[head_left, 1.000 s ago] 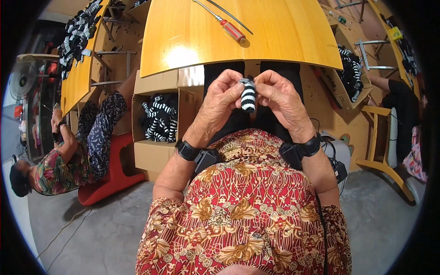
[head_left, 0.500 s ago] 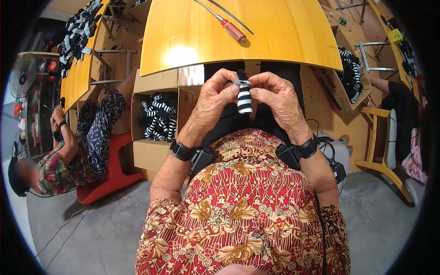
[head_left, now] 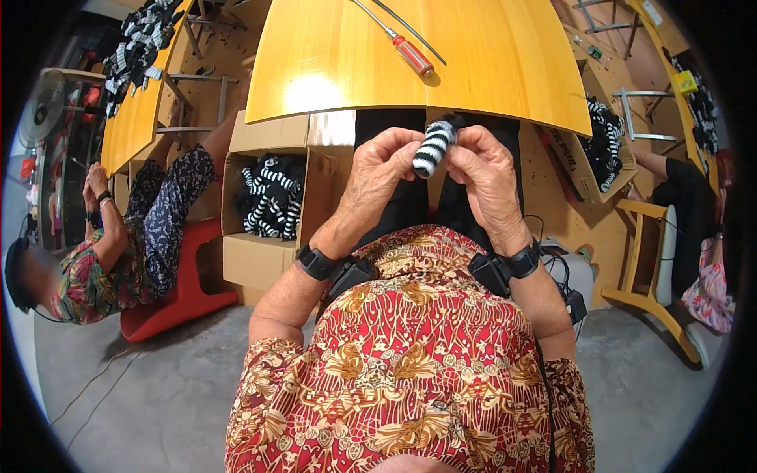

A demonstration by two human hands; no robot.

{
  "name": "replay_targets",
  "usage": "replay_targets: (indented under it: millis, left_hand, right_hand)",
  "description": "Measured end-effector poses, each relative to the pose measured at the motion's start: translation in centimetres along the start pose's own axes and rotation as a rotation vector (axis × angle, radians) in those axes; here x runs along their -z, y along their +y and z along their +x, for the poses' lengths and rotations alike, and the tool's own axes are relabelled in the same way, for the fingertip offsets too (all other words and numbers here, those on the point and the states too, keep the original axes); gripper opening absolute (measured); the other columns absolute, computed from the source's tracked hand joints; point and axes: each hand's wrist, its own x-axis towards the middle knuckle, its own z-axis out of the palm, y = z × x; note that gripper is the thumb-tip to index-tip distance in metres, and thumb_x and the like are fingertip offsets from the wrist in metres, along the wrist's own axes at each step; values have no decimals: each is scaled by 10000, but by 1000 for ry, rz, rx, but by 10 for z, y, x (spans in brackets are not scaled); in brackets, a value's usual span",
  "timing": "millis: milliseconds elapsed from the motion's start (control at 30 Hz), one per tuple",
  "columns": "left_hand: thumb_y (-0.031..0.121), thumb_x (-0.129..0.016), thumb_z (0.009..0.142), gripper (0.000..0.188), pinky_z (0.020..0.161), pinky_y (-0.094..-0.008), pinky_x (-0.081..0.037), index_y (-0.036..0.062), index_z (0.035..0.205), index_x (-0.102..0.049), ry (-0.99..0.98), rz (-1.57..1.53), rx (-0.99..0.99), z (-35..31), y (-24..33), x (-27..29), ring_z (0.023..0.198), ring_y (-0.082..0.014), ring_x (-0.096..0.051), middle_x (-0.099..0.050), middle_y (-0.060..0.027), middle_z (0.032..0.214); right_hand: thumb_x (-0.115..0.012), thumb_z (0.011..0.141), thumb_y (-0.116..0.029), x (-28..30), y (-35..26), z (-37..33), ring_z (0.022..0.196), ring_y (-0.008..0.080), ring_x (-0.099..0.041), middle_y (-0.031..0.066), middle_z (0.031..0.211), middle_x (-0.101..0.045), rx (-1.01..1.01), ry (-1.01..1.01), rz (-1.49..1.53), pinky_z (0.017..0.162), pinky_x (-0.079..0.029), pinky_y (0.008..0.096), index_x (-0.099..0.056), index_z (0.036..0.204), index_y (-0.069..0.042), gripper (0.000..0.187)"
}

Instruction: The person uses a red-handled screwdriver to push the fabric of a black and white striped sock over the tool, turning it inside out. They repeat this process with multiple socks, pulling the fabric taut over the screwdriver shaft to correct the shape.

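A small knitted tube (head_left: 433, 148) with black and white stripes is held up between my hands, just off the table's near edge. It is tilted, its rounded striped end toward me and its dark end away to the right. My right hand (head_left: 486, 164) pinches it near the dark end with thumb and fingers. On its other side my left hand (head_left: 385, 167) is closed, thumb and fingertips against the striped part. My fingers hide some of the dark end.
On the yellow wooden table (head_left: 505, 63) lie a red-handled screwdriver (head_left: 412, 57) and a thin dark rod (head_left: 410, 33). Cardboard boxes with striped knitted pieces stand at left (head_left: 268, 260) and right (head_left: 579, 150). A co-worker (head_left: 118, 244) sits at the left, by a red chair (head_left: 177, 284).
The knitted tube has turned from hanging nearly upright to a slant, its dark end now toward the right. My left fingers have shifted from the dark end to the striped part.
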Motion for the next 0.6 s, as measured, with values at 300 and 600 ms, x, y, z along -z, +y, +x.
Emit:
replay_targets:
  millis: [300, 600]
  left_hand:
    - [193, -635, 931, 159, 628, -154, -442, 57, 1014, -637, -7, -67, 18, 0, 7, -4, 730, -19, -548, -623, 37, 866]
    - [166, -598, 952, 123, 637, -174, -432, 45, 940, -578, -2, 38, -114, 0, 8, -2, 707, -28, -508, -579, 27, 812]
  right_hand:
    - [-628, 862, -60, 5, 6, 1, 637, 19, -449, -40, 751, -576, -96, -64, -45, 560, -346, 179, -619, 902, -52, 41]
    - [-694, 833, -35, -15, -14, -7, 752, 56, -597, -4, 847, -645, 272, 0, -593, 669, -494, 210, -669, 934, -17, 105]
